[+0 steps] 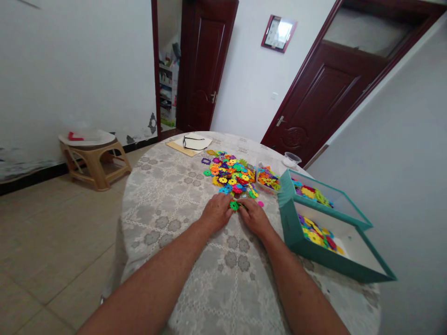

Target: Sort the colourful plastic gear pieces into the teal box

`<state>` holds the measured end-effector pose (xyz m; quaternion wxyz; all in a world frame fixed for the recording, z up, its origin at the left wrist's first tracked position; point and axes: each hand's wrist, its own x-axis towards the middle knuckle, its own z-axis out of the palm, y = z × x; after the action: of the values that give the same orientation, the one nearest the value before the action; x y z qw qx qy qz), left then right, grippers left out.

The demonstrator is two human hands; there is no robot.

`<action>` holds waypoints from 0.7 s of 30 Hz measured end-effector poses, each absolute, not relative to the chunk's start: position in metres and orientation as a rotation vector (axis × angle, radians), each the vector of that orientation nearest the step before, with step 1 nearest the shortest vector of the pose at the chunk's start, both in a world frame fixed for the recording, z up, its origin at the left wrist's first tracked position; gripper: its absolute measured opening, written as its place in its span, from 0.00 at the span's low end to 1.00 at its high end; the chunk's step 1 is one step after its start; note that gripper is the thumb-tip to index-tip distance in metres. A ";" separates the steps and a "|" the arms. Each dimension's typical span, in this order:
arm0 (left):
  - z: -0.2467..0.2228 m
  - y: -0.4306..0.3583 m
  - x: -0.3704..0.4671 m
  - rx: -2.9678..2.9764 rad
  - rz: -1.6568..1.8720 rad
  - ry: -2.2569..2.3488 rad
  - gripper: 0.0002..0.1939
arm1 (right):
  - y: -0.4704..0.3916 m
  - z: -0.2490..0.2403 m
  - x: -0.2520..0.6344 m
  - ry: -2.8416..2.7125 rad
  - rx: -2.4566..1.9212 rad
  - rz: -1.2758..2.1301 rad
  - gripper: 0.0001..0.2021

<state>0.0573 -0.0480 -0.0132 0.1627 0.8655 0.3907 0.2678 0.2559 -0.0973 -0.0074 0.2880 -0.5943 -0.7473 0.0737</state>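
My left hand (pixel 217 211) and my right hand (pixel 254 215) meet just in front of a heap of colourful plastic pieces (pixel 232 174) on the patterned tablecloth (pixel 160 232). Between my fingertips is a green flower-shaped piece (pixel 234 205). The fingers of my left hand are curled against its left side. My right hand, also closed, pinches at its right side, where a small part of another piece shows. A pink round piece (pixel 260 204) lies by my right hand.
A clear container (pixel 268 179) of pieces stands right of the heap, beside two teal boxes (pixel 314 251) holding more pieces. An empty clear bowl (pixel 292 158) is behind. Glasses (pixel 194 143) rest on paper at the back left. A stool (pixel 94 160) stands left of the table.
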 end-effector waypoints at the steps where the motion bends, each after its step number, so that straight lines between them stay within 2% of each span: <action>1: -0.013 -0.048 0.057 2.470 0.768 1.095 0.16 | -0.099 -0.008 0.255 -1.948 -1.608 0.187 0.15; 5: -0.010 -0.050 0.057 2.457 0.757 1.075 0.14 | -0.104 -0.005 0.253 -1.674 -1.715 0.234 0.15; 9: -0.009 -0.049 0.057 2.441 0.741 1.072 0.14 | -0.107 -0.002 0.258 -1.366 -1.737 0.464 0.18; 15: -0.012 -0.048 0.058 2.447 0.733 1.094 0.13 | -0.112 0.010 0.253 -1.248 -1.727 0.587 0.21; 18: -0.014 -0.047 0.058 2.456 0.716 1.106 0.13 | -0.125 0.037 0.249 -1.318 -1.760 0.450 0.21; 21: -0.014 -0.046 0.058 2.472 0.707 1.104 0.13 | -0.147 0.070 0.258 -1.387 -1.845 0.073 0.20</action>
<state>0.0578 -0.0460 -0.0137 0.1706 0.8705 0.3889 0.2488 0.2580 -0.1471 0.0705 0.4041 -0.7307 -0.5494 0.0290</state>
